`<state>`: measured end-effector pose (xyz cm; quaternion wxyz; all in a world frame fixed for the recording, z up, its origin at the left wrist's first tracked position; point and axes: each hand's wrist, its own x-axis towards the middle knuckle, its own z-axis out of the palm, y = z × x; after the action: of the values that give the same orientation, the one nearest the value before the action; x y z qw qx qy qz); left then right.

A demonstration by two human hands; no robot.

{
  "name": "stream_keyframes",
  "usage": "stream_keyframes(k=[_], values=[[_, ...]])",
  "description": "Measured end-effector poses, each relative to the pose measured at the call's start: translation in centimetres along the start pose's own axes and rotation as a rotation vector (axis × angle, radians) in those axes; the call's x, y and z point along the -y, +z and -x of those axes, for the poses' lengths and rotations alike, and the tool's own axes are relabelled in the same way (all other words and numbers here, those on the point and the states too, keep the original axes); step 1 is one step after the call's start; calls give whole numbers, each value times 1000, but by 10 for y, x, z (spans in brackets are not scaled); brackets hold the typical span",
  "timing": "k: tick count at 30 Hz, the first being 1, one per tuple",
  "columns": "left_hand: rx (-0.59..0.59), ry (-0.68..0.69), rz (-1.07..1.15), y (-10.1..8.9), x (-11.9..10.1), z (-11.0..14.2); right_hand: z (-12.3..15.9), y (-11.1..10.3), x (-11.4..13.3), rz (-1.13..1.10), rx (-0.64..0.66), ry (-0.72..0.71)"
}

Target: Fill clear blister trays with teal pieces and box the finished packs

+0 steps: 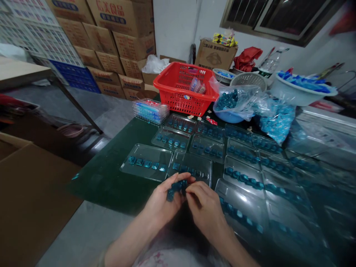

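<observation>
My left hand (161,204) is cupped around a handful of small blue pieces (175,188) at the near edge of the dark green mat (111,181). Beside it, my right hand (204,205) pinches at that same handful with thumb and forefinger closed. Just beyond my fingers lies a clear plastic tray (191,167) with a row of blue pieces set in its pockets. To its left another clear tray (147,161) holds a similar row. Several more filled trays spread to the right.
A red basket (183,89) stands at the back of the table. Right of it are clear bags of blue pieces (275,115) and a white bowl (300,92). A stack of trays (150,110) lies left of the basket. Cardboard boxes (111,37) are stacked by the wall.
</observation>
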<state>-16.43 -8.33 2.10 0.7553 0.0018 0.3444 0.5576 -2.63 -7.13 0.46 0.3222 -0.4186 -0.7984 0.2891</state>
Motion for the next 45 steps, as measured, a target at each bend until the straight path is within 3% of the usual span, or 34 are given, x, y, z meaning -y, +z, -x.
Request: stream_keyframes(k=[6, 10, 15, 18, 23, 28, 34, 39, 45], values=[[111, 88, -280, -7, 7, 1, -2, -13, -7, -634, -68, 397], [126, 129, -436, -9, 12, 3, -3, -11, -12, -819, -48, 463], [92, 280, -682, -13, 15, 4, 0, -10, -8, -796, -21, 459], [53, 292, -776, -15, 13, 5, 5, -12, -7, -799, 3, 460], [171, 73, -594, -18, 16, 5, 11, -16, -7, -745, 107, 498], [192, -112, -464, -21, 23, 3, 14, -16, -10, -589, 121, 489], [60, -151, -394, -14, 25, -6, 19, -19, -7, -344, -26, 285], [-42, -167, -351, -5, 23, -10, 17, -25, -6, -219, 11, 90], [24, -192, -323, 1, 18, -9, 5, -37, -11, -129, 28, 70]])
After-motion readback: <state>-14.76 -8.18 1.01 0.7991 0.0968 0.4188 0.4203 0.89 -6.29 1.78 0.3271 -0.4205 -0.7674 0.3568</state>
